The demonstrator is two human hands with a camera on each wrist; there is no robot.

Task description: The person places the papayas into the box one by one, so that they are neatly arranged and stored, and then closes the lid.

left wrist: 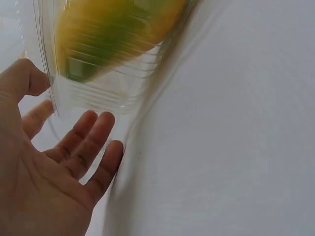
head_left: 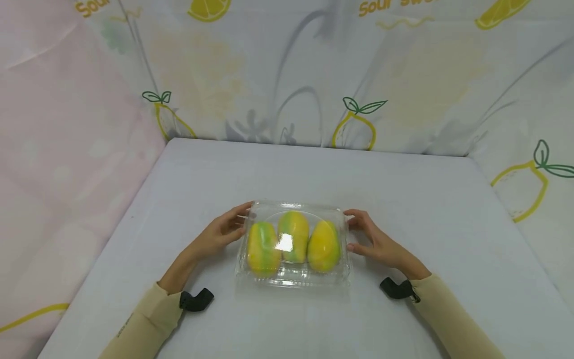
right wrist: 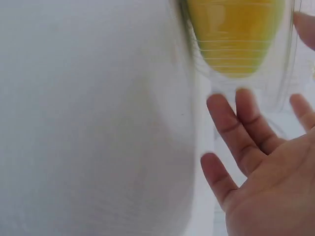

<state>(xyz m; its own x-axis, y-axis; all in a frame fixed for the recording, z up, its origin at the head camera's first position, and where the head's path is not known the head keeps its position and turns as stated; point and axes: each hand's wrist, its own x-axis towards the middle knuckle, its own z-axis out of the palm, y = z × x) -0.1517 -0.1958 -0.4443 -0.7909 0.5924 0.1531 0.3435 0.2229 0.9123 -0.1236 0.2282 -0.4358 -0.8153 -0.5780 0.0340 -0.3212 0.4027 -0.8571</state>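
A clear plastic clamshell box [head_left: 291, 282] sits on the white table with its lid down over three yellow-green mangoes, the left mango [head_left: 263, 249], the middle mango [head_left: 293, 237] and the right mango [head_left: 324, 247]. My left hand [head_left: 221, 229] is at the box's left side, thumb tip right at the rim, the other fingers loosely spread near the ribbed wall [left wrist: 106, 96]. On the opposite side, my right hand [head_left: 369, 237] mirrors it. Its thumb [right wrist: 306, 29] is at the rim and its fingers [right wrist: 226, 115] extend loosely below the wall.
The white table [head_left: 314, 174] runs back to a fabric backdrop [head_left: 278, 75] printed with lemons. A pink cloth [head_left: 76, 149] hangs along the left side. Both wrists carry a black strap mount, the left mount [head_left: 197, 300] and the right mount [head_left: 396, 288].
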